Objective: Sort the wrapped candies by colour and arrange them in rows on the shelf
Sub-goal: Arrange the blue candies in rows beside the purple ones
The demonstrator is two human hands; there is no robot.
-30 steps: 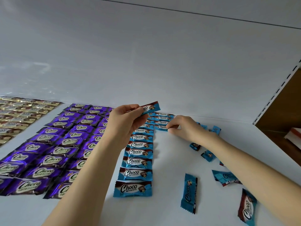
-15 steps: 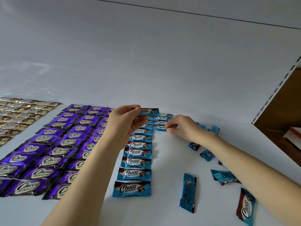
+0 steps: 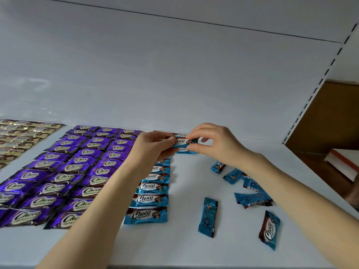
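A blue wrapped candy [image 3: 181,141] is held between both hands near the back of the white shelf [image 3: 186,249]. My left hand [image 3: 153,147] pinches its left end and my right hand [image 3: 213,144] pinches its right end. It hovers over the start of a second blue row [image 3: 183,149]. A full row of blue candies [image 3: 149,199] runs toward me under my left forearm. Rows of purple candies [image 3: 64,171] lie to the left, gold ones [image 3: 17,138] at the far left.
Several loose blue candies lie at the right: one [image 3: 207,217] near the front middle, one [image 3: 269,230] further right, and a cluster [image 3: 250,191] partly under my right forearm. The shelf's slotted upright [image 3: 318,84] and a brown gap with a white box [image 3: 343,166] bound the right side.
My right hand let go of the row's candy and came up to take the right end of the candy that my left hand held. Both hands now hold it level.
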